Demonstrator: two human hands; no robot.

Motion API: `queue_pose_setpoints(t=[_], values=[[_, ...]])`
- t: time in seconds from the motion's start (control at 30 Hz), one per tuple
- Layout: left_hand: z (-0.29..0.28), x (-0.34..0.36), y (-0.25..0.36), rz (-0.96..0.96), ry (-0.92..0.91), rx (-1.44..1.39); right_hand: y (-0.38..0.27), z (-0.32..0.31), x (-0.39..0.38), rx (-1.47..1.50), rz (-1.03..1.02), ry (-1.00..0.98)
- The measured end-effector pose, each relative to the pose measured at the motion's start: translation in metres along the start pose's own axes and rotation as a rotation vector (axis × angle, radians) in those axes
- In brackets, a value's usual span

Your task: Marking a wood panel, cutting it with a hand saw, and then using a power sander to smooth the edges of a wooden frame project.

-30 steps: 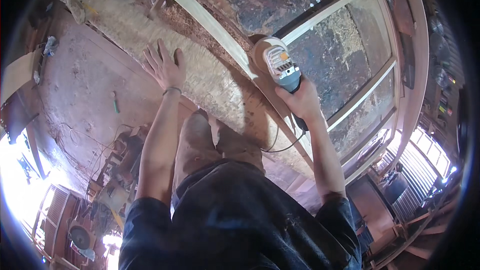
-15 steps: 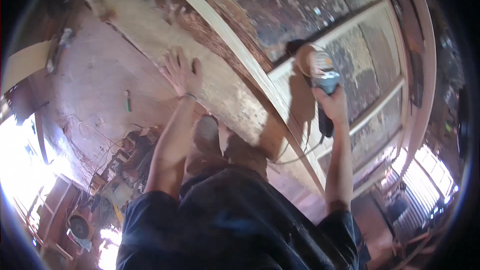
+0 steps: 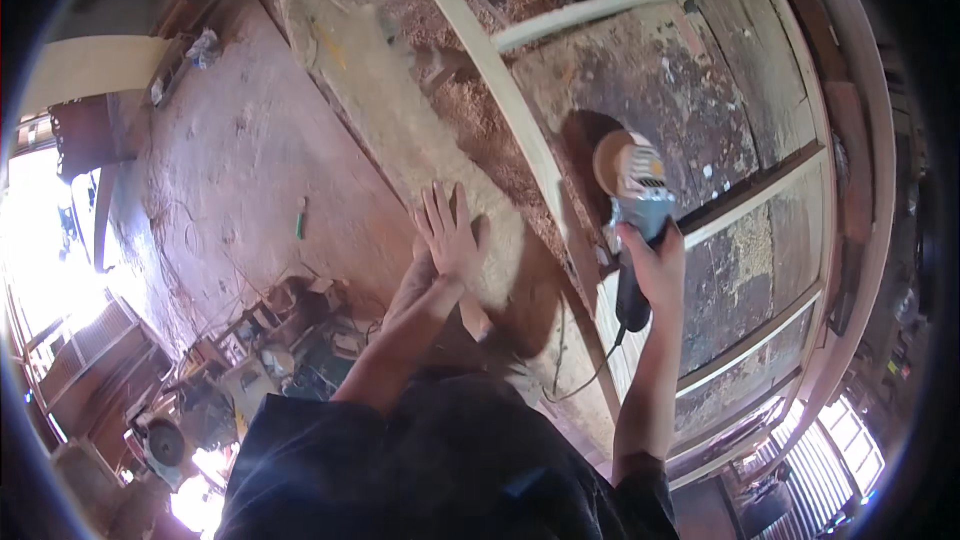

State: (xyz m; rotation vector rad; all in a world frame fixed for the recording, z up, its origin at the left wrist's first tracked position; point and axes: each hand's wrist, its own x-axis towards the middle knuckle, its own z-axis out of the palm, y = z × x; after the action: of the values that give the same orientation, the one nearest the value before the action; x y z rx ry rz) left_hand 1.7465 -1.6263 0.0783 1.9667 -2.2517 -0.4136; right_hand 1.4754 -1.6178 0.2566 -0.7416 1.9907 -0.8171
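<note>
My right hand grips an angle grinder by its body. The grinder's round tan disc points away from me, over a curved wooden frame. A shadow falls beside the disc; whether it touches anything I cannot tell. Toward the left, my left hand is open, fingers stretched out and fairly close together, in front of my legs and over a dusty plank. It holds nothing. The power cord hangs from the grinder's rear end and loops down beside the frame.
Pale crossbars span the frame above stained boards. Wood shavings lie between plank and frame. On the floor at left is a small green-handled object. Cluttered machine parts stand at lower left.
The view has shifted. My right hand and the grinder have gone from the crossbar to farther over the boards beyond it. My left hand has come back closer to my legs, its fingers less spread.
</note>
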Motion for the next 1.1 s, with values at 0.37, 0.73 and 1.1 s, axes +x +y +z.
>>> queue_pose_setpoints(t=[0.37, 0.73, 1.1], values=[[-0.072, 0.083, -0.018, 0.068, -0.276, -0.7, -0.088, 0.095, 0.128, -0.367, -0.267, 0.059], [-0.113, 0.349, 0.085, 0.709, -0.334, -0.263, -0.089, 0.009, 0.216, -0.323, -0.119, 0.186], [-0.057, 0.365, 0.091, 0.614, -0.755, 0.014, -0.091, -0.148, 0.377, -0.208, -0.112, 0.376]])
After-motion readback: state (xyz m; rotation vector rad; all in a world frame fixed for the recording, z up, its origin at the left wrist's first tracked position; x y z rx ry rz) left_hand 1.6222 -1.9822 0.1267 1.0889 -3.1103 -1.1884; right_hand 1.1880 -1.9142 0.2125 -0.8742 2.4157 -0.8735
